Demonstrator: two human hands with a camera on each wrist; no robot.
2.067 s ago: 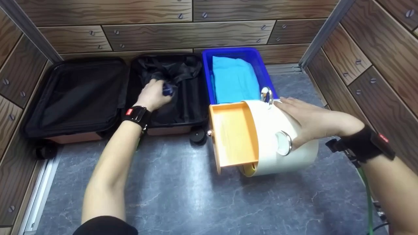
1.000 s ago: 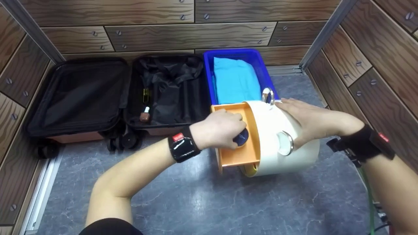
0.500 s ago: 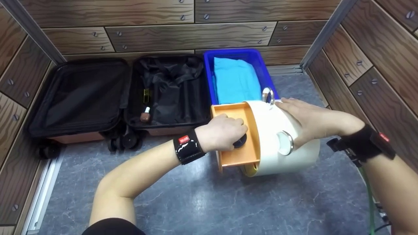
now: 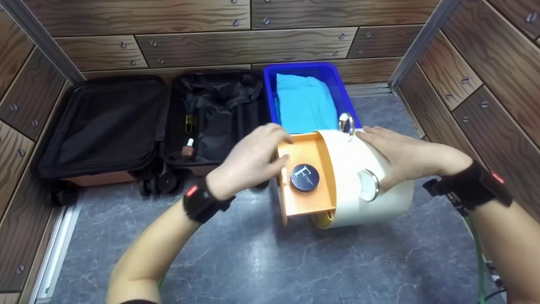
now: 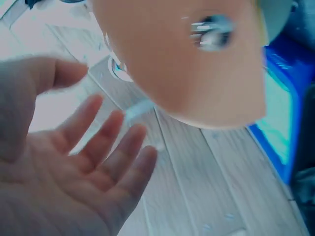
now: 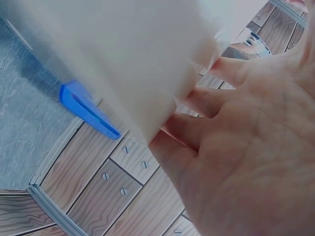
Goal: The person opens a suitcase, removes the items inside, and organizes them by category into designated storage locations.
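Observation:
A white drum-shaped cabinet (image 4: 371,177) lies on the grey floor with its orange drawer (image 4: 306,169) pulled out. A round black jar (image 4: 304,178) with a letter on its lid lies in the drawer. My left hand (image 4: 253,158) hovers just left of the drawer, fingers spread and holding nothing; the left wrist view shows its bare palm (image 5: 74,172) below the drawer's orange underside (image 5: 187,59). My right hand (image 4: 396,152) rests flat on top of the white cabinet (image 6: 123,54), fingers straight.
An open black suitcase (image 4: 147,122) lies at the back left with a small brown bottle (image 4: 187,148) and a yellow-green vial (image 4: 188,122) in its right half. A blue basket (image 4: 270,97) with a folded turquoise cloth (image 4: 301,103) stands behind the cabinet. Wood-panel walls enclose the floor.
My left hand carried the black jar from the suitcase to the orange drawer, set it down there, let go and pulled back to the left. The right hand stayed on the cabinet.

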